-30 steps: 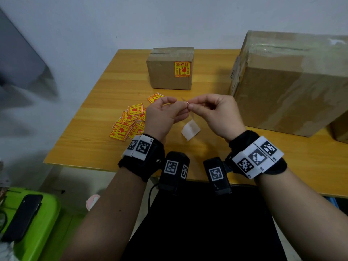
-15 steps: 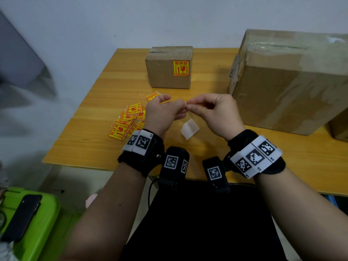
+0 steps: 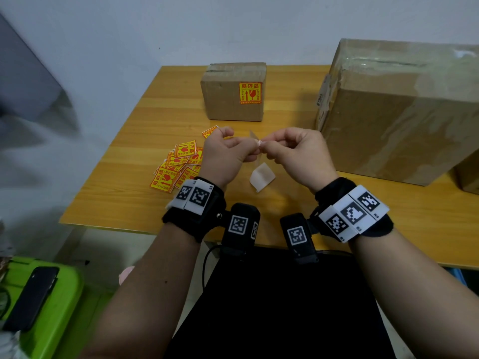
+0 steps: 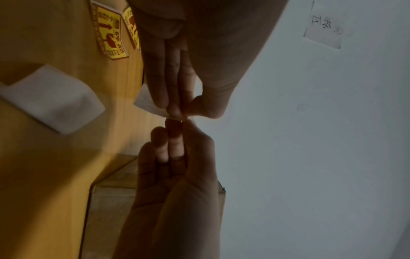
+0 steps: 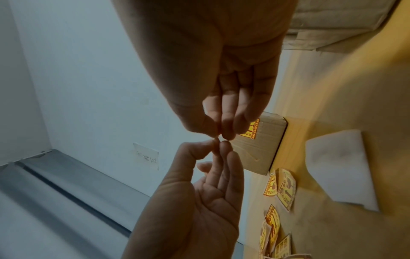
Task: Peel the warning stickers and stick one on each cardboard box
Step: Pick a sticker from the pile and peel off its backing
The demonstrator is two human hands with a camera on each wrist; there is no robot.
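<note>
Above the table's front middle, my left hand (image 3: 252,149) and right hand (image 3: 268,147) meet fingertip to fingertip and pinch one small warning sticker (image 3: 253,136), seen nearly edge-on. In the left wrist view its pale back (image 4: 146,103) shows behind the left hand (image 4: 177,112), with the right hand (image 4: 177,124) just below. A small cardboard box (image 3: 225,99) stands behind the hands and bears a yellow-red sticker (image 3: 250,93). To the right stands a large taped box (image 3: 401,110) with no sticker showing on the faces I see.
A loose pile of yellow-red stickers (image 3: 178,164) lies left of my left hand. A white backing paper (image 3: 261,176) lies under the hands. A third box corner (image 3: 470,174) shows at the right edge. A green bin with a phone (image 3: 33,296) sits on the floor left.
Both hands stay together over the same spot, still pinching the sticker; only small finger movements show.
</note>
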